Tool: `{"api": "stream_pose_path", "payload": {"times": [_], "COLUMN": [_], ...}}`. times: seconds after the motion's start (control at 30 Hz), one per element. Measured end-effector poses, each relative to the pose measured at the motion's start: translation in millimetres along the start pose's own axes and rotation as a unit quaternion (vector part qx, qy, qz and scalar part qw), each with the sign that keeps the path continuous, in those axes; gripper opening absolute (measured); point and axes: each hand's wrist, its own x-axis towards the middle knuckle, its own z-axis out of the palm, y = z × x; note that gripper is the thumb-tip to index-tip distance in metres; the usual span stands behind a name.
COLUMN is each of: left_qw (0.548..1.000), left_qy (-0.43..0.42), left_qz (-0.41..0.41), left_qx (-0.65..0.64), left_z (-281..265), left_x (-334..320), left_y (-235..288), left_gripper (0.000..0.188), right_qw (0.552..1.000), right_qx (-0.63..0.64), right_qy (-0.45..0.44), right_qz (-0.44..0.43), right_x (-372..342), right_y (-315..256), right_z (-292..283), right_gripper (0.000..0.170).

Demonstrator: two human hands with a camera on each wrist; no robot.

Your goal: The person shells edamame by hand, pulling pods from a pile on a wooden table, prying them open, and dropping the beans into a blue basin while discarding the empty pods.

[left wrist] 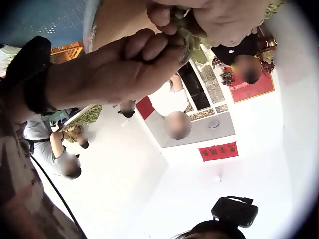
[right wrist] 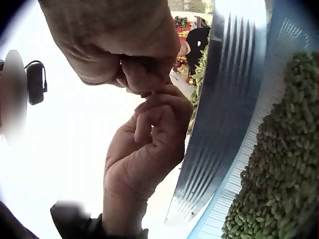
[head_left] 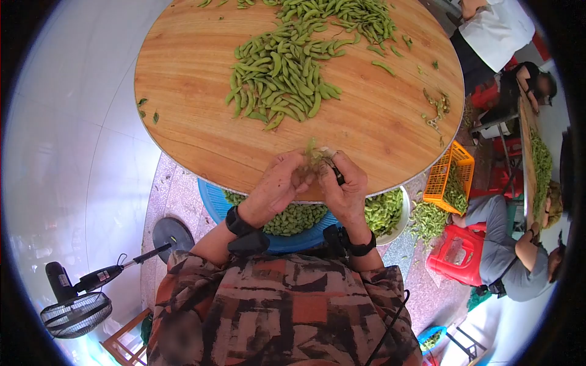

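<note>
Slim green pod (head_left: pixel 312 146) pinched between left hand (head_left: pixel 278 183) and right hand (head_left: pixel 345 186)
Both are about equally near it, above the near side of the round wood-topped table (head_left: pixel 189 116); its blurred free end seems to point far, toward the heap of curved green pods (head_left: pixel 274 73)

In the head view, green bits (head_left: pixel 313 155) between the left hand (head_left: pixel 279 182) and right hand (head_left: pixel 347 188) were blurred, the far pod heap (head_left: pixel 366 19) was cut off above, and the table (head_left: pixel 189 91) partly hid the blue basket (head_left: pixel 211 202) and white bowl (head_left: pixel 403 222).
</note>
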Motion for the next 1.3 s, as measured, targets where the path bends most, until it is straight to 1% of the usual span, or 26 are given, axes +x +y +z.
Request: {"api": "stream_pose_path", "payload": {"times": [0.23, 0.27, 0.3, 0.33, 0.37, 0.4, 0.43, 0.47, 0.5, 0.53, 0.57, 0.63, 0.67, 0.73, 0.77, 0.83, 0.87, 0.93, 0.97, 1.03, 1.07, 1.13, 1.17, 1.23, 1.27, 1.3], "left_qw": [0.998, 0.998, 1.000, 0.997, 0.997, 0.978, 0.939, 0.939, 0.914, 0.883, 0.884, 0.846, 0.847, 0.740, 0.739, 0.657, 0.656, 0.699, 0.696, 0.721, 0.719, 0.667, 0.665, 0.590, 0.590, 0.538], "left_qy": [0.020, 0.021, -0.014, -0.047, -0.047, -0.079, -0.111, -0.110, -0.138, -0.167, -0.166, -0.237, -0.237, -0.323, -0.324, -0.333, -0.332, -0.241, -0.240, -0.155, -0.154, -0.109, -0.111, -0.047, -0.049, -0.002], "left_qz": [0.023, 0.020, 0.001, -0.019, -0.020, -0.059, -0.099, -0.103, -0.083, -0.063, -0.066, 0.031, 0.031, 0.088, 0.090, 0.137, 0.138, 0.091, 0.094, 0.143, 0.147, 0.209, 0.213, 0.316, 0.318, 0.344], "left_qx": [-0.055, -0.055, -0.002, 0.051, 0.051, 0.184, 0.312, 0.310, 0.373, 0.434, 0.432, 0.476, 0.476, 0.583, 0.584, 0.662, 0.664, 0.667, 0.670, 0.660, 0.661, 0.706, 0.707, 0.742, 0.741, 0.769], "left_z": [0, -1, -3, -5, -6, -5, -5, -7, -10, -15, -21, -32, -31, -26, -27, -28, -27, -21, -19, -12, -9, -2, 3, 13, 14, 14], "left_x": [-1, -4, -8, -13, -18, -26, -33, -39, -48, -55, -59, -62, -64, -66, -67, -70, -70, -70, -67, -53, -44, -16, 0, 32, 47, 62], "left_y": [-17, -17, -13, -7, 1, 11, 19, 24, 28, 29, 32, 36, 39, 45, 45, 42, 44, 51, 53, 56, 58, 62, 63, 63, 60, 57], "left_gripper": [0.020, 0.020, 0.020, 0.021, 0.021, 0.020, 0.019, 0.019, 0.017, 0.016, 0.016, 0.017, 0.017, 0.020, 0.020, 0.018, 0.018, 0.018, 0.018, 0.022, 0.022, 0.017, 0.017, 0.013, 0.013, 0.011], "right_qw": [0.997, 0.990, 0.979, 0.979, 0.971, 0.963, 0.969, 0.975, 0.982, 0.989, 0.998, 0.993, 0.993, 0.947, 0.948, 0.950, 0.951, 0.973, 0.974, 0.958, 0.953, 0.945, 0.934, 0.932, 0.927, 0.920], "right_qx": [0.065, 0.114, 0.161, 0.162, 0.197, 0.232, 0.216, 0.199, 0.172, 0.134, 0.057, -0.046, -0.046, -0.242, -0.242, -0.227, -0.225, -0.124, -0.124, -0.190, -0.211, -0.242, -0.272, -0.282, -0.314, -0.345], "right_qy": [-0.021, -0.007, 0.006, 0.006, 0.011, 0.017, 0.019, 0.022, 0.039, 0.020, -0.028, -0.107, -0.108, -0.070, -0.069, -0.049, -0.049, -0.059, -0.058, -0.137, -0.134, -0.134, -0.136, -0.129, -0.109, -0.090], "right_qz": [0.040, 0.085, 0.127, 0.127, 0.132, 0.140, 0.118, 0.097, 0.073, 0.060, 0.024, 0.023, 0.024, 0.197, 0.196, 0.209, 0.207, 0.185, 0.179, 0.168, 0.170, 0.176, 0.188, 0.186, 0.173, 0.160], "right_x": [-3, -7, -8, -10, -12, -15, -19, -24, -30, -39, -45, -57, -60, -63, -64, -62, -60, -56, -51, -41, -40, -42, -46, -59, -65, -71], "right_y": [6, 4, 2, 1, 0, -1, -7, -12, -10, -11, -13, -7, -4, -2, -1, -3, -4, -7, -9, -13, -10, -7, -3, 12, 19, 27], "right_z": [-11, -16, -21, -29, -40, -53, -70, -89, -107, -130, -151, -178, -186, -193, -195, -192, -189, -182, -179, -176, -176, -181, -185, -196, -200, -205], "right_gripper": [0.022, 0.023, 0.023, 0.023, 0.023, 0.023, 0.024, 0.025, 0.025, 0.026, 0.026, 0.026, 0.026, 0.025, 0.025, 0.023, 0.023, 0.020, 0.020, 0.017, 0.015, 0.015, 0.016, 0.021, 0.023, 0.025]}}
